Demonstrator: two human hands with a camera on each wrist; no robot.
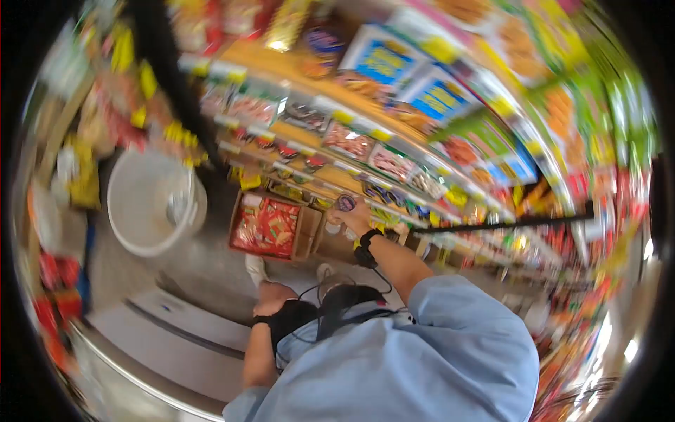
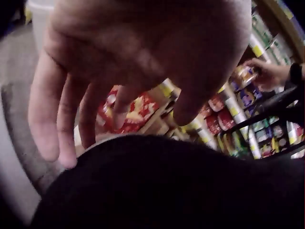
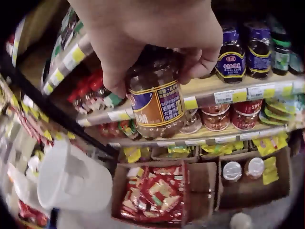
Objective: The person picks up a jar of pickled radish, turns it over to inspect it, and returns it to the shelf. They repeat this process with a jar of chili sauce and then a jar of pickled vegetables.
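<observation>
In the right wrist view my right hand (image 3: 152,24) grips a glass jar (image 3: 159,107) from above, thumb on one side and fingers on the other. The jar has brown contents and an orange and blue printed label. It hangs in front of the shelf edge, with blue-capped jars (image 3: 230,62) standing on the shelf beside it. From the head view, this same hand (image 1: 354,218) is stretched out towards the lower shelves. My left hand (image 1: 274,300) is down by my dark-clad knee. Its fingers hang loosely over the dark cloth (image 2: 157,176) in the left wrist view, holding nothing.
A cardboard box of red packets (image 3: 159,191) sits on the floor under the shelves, next to another box (image 3: 279,188) with two white-lidded jars. Left of them stands a white bucket (image 1: 123,225). A dark bar (image 1: 513,221) crosses the shelf front.
</observation>
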